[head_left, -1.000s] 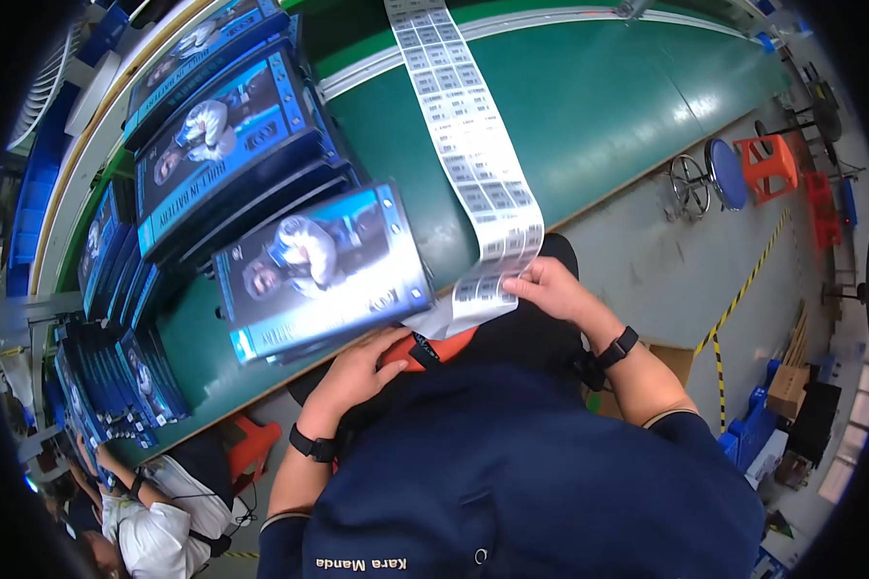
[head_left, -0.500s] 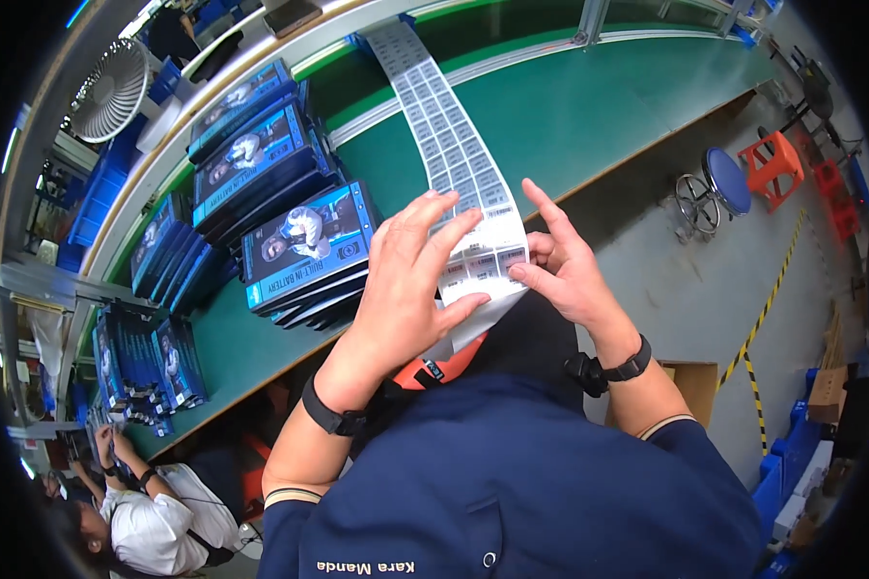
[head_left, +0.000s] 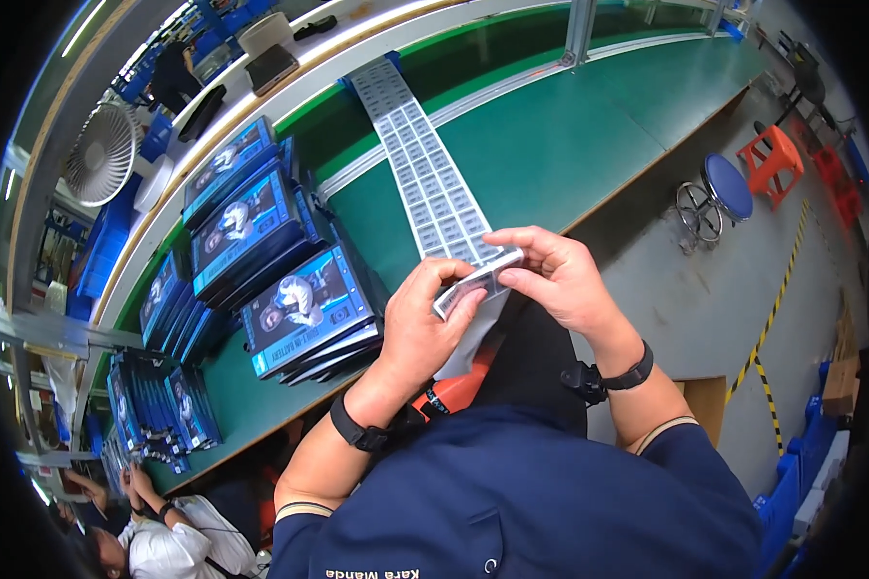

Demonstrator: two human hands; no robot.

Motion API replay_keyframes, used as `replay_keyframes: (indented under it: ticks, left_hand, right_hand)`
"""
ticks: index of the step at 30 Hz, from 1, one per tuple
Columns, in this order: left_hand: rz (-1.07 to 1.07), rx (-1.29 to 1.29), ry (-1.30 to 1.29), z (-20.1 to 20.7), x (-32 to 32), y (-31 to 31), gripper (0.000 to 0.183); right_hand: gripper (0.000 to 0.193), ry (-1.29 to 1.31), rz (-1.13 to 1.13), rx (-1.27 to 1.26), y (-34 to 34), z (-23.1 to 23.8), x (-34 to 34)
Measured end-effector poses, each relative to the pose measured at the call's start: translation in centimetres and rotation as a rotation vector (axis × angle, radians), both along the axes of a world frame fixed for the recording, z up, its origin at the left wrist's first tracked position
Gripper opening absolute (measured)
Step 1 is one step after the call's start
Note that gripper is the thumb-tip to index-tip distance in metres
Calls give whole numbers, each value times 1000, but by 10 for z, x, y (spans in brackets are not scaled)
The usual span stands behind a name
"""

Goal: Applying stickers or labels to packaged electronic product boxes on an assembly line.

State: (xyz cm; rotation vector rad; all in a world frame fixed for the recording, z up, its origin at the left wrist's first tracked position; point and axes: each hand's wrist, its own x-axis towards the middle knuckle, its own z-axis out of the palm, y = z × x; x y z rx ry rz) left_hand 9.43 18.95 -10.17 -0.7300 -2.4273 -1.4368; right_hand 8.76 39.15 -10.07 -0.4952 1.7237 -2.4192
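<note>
A long strip of white printed labels (head_left: 430, 179) runs from the back edge of the green bench toward me. Its near end is bent over in a fold between my hands. My left hand (head_left: 423, 314) pinches the fold's left side, thumb on the near face. On the right side, my right hand (head_left: 555, 280) grips the same fold between thumb and fingers. Below the fold, pale backing paper (head_left: 473, 338) hangs down toward my lap. Left of my left hand lies a stack of dark blue printed boxes (head_left: 309, 309).
More stacks of blue boxes (head_left: 246, 222) stand behind and to the left on the green bench (head_left: 570, 145). A white fan (head_left: 101, 154) is at the far left. A person in white (head_left: 188, 540) sits lower left. Blue and red stools (head_left: 727, 188) stand on the floor right.
My spread fingers have closed onto the strip's near end, which was laid out flatter and is now folded over. The view has shifted slightly.
</note>
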Motion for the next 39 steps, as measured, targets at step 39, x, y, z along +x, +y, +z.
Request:
replay_keyframes:
  ticks: [39]
  left_hand:
    - [239,352,-681,-81,-17,9,29]
  right_hand:
    - [24,878,-285,1198,12,-34,-11]
